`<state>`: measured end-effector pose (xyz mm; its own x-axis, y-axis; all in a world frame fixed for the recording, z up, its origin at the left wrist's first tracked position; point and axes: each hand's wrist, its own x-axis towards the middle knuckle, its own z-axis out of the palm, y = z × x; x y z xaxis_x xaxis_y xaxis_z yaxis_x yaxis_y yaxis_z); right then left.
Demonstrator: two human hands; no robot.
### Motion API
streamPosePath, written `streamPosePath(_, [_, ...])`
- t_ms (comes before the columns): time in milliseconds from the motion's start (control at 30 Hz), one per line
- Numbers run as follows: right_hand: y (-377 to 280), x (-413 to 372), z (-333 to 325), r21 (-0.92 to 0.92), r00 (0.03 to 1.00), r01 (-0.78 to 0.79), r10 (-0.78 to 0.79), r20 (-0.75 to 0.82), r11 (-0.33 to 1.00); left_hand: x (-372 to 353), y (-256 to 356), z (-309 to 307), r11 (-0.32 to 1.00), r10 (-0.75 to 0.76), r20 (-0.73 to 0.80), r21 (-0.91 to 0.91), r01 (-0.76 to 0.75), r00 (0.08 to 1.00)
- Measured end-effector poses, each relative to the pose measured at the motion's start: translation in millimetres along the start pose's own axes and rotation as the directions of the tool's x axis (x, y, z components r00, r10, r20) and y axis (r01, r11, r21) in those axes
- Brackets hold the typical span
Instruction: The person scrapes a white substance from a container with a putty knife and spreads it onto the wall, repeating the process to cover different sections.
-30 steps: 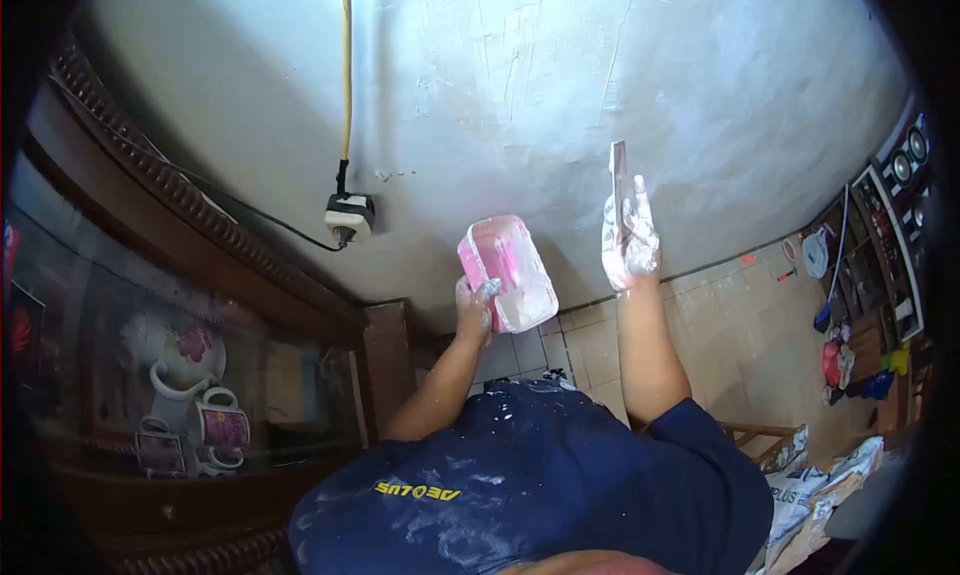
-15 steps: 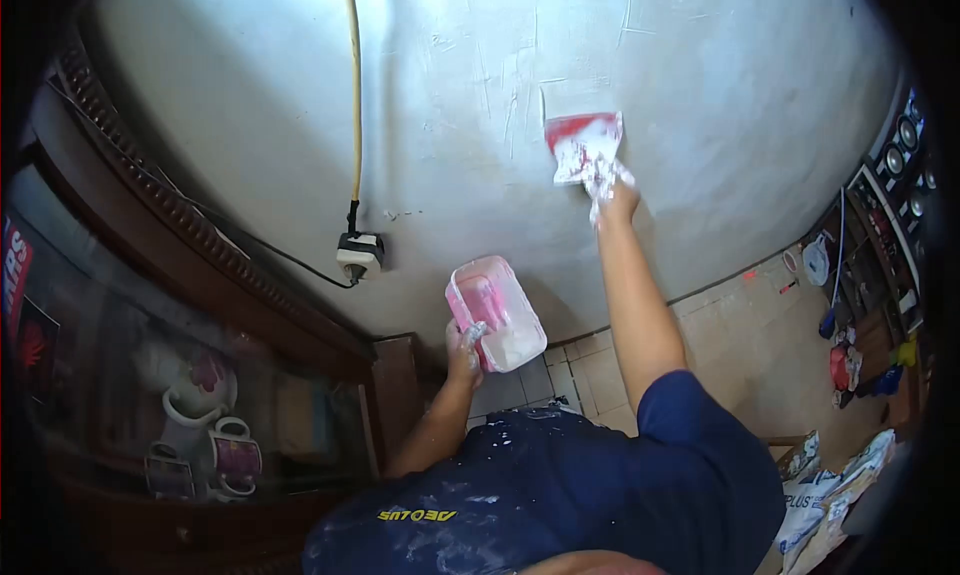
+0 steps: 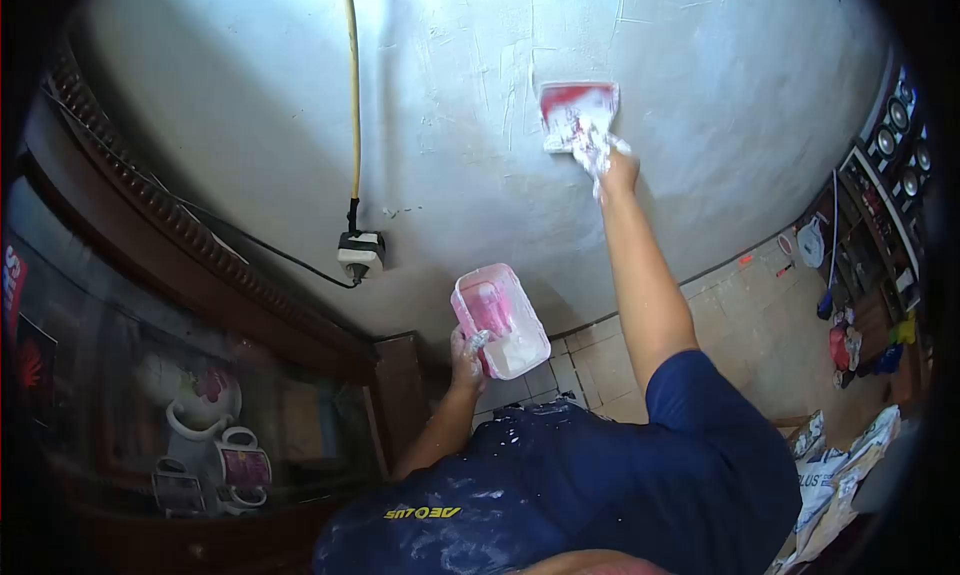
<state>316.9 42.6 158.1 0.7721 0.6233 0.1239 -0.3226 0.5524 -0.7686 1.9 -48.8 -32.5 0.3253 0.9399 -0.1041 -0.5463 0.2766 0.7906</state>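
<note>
My left hand (image 3: 470, 355) grips the near left side of a pink plastic tub (image 3: 520, 320), with its thumb over the rim. White paste lies in the tub's lower end and smears its walls. My right hand (image 3: 612, 165), coated in white paste, is closed around a wide putty knife (image 3: 580, 110). The knife's red and white blade is up against the pale wall (image 3: 470, 165), where thin ridges of paste show. Paste covers much of the blade and hides the handle.
A socket box (image 3: 360, 255) with a yellow conduit (image 3: 354, 105) and black cable is on the wall. At left stands a dark wooden glass cabinet (image 3: 110, 375) with mugs inside. Shelves with speakers (image 3: 900, 155) stand at right; a torn bag (image 3: 830, 485) sits lower right.
My right hand has moved the putty knife a short way up the wall. The tub in my left hand has shifted slightly down and right.
</note>
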Motion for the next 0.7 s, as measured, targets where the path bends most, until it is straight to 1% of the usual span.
streamPosePath(67, [20.3,-14.8,-32.5,0.007,0.990,-0.105,0.105,-0.089,0.994,-5.7,4.8,4.3,1.000,0.002,-0.009,0.004,-0.002,1.000])
streamPosePath(133, [46.8,-23.8,-71.5,-0.014,0.980,-0.177,0.175,-0.099,0.984,-9.3,1.8,-1.6,1.000,0.002,-0.020,0.008,-0.001,1.000])
streamPosePath(167, [45.2,-29.0,-78.8,-0.015,0.980,-0.175,0.173,-0.099,0.984,-7.6,-2.6,-10.3,1.000,-0.012,-0.016,0.029,0.013,1.000])
streamPosePath(200, [42.7,-31.5,-82.3,0.037,0.977,-0.205,0.206,-0.045,0.978,-5.3,-4.0,-15.5,0.999,-0.022,-0.008,0.049,0.022,1.000])
streamPosePath(233, [27.4,-40.6,-68.6,0.086,0.972,-0.236,0.235,0.012,0.968,-5.0,-2.4,-16.2,0.999,-0.017,-0.002,0.045,0.017,1.000])
streamPosePath(267, [7.5,-44.1,-54.3,0.122,0.970,-0.240,0.244,-0.016,0.963,-5.4,-1.6,-16.7,0.999,-0.025,0.013,0.034,0.024,1.000])
streamPosePath(300, [-11.3,-39.1,-39.2,0.185,0.982,-0.169,0.149,0.120,0.968,-6.0,-1.4,-16.0,0.999,-0.035,0.027,0.025,0.034,0.999])
streamPosePath(333, [-22.0,-23.2,-25.6,0.255,0.968,-0.108,0.043,0.245,0.961,-5.8,-3.3,-13.8,1.000,-0.025,-0.012,0.015,0.025,1.000])
streamPosePath(367, [-27.3,2.7,-23.3,0.173,0.940,-0.073,0.010,0.341,0.982,-3.6,-4.2,-15.2,1.000,-0.026,-0.006,0.015,0.026,1.000])
streamPosePath(400, [-54.6,-6.3,13.4,0.250,0.903,0.001,-0.108,0.415,0.968,-0.7,-5.5,-17.9,0.999,-0.042,0.069,0.024,0.041,0.997])
streamPosePath(433, [-72.9,-9.4,39.7,0.180,0.935,-0.015,-0.050,0.351,0.984,0.2,-6.9,-19.7,0.998,-0.062,0.142,0.035,0.057,0.988])
streamPosePath(467, [-80.2,-7.8,56.3,0.110,0.960,-0.039,0.007,0.279,0.993,-0.8,-6.7,-16.7,0.997,-0.068,0.143,0.037,0.063,0.987])
streamPosePath(500, [-73.2,-0.6,60.9,-0.122,0.985,-0.009,0.029,0.169,0.992,-2.1,-6.2,-10.1,0.998,-0.059,0.111,0.028,0.057,0.992])
streamPosePath(567, [-10.0,42.4,22.1,-0.024,0.985,0.012,-0.008,0.171,1.000,-8.0,-9.3,-8.9,0.998,-0.058,0.071,0.026,0.057,0.996])
streamPosePath(633, [26.8,11.3,-16.4,-0.078,1.000,0.001,-0.002,-0.012,0.997,-6.4,-12.9,-11.7,0.999,-0.035,0.038,0.017,0.035,0.999])
streamPosePath(667, [41.3,-6.4,-42.0,-0.080,0.995,-0.102,0.101,-0.021,0.992,-6.0,-15.0,-13.7,1.000,-0.017,0.055,-0.024,0.019,0.998])
streamPosePath(700, [58.3,-22.9,-66.7,-0.098,0.989,-0.147,0.148,-0.007,0.984,-8.3,-14.7,-15.4,0.999,-0.017,0.050,-0.030,0.018,0.999])
